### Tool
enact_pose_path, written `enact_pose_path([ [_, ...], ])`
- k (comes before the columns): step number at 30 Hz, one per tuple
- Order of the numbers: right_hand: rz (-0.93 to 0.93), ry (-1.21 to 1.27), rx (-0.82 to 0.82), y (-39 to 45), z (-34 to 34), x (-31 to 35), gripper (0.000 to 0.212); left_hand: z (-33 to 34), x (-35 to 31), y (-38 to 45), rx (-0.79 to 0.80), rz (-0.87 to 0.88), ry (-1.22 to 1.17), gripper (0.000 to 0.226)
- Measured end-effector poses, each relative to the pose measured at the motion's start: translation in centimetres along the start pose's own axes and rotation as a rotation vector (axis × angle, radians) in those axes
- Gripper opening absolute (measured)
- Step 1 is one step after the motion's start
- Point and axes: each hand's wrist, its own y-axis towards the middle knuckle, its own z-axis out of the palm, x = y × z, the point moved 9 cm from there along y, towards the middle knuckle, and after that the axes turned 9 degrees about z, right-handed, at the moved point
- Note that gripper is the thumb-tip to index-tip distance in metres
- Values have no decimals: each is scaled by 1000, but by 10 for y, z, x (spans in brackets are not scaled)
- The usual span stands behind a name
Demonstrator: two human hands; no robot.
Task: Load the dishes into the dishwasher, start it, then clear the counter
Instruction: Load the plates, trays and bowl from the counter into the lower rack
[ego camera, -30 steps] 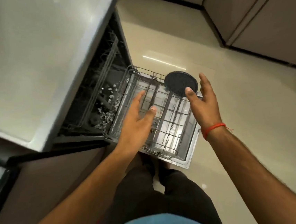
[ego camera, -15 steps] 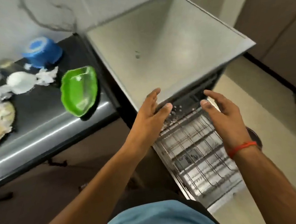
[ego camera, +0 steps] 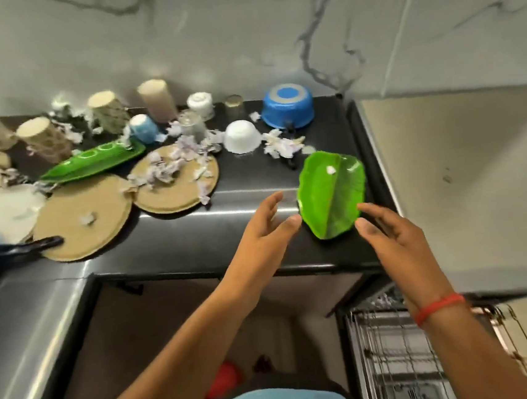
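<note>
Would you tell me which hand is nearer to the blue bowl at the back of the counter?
Left. The left hand sits closer below the blue bowl; the right hand is lower and further right.

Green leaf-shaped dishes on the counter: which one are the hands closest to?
The broad green leaf plate at the counter's right end, between the left hand and right hand. The long narrow green tray lies farther left among the cups.
</note>
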Motion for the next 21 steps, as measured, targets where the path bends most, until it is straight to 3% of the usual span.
enact_pose_path([
  [7, -11, -91, 258, 41, 122, 21, 23, -118, 13, 17, -284, -54, -55, 50],
  [17, 5, -270, 555, 118, 243, 34, 23, -212, 56, 48, -703, -213, -164, 52],
  [21, -35, -428, 622, 147, 281, 34, 35, -230, 77, 62, -808, -297, -241, 54],
])
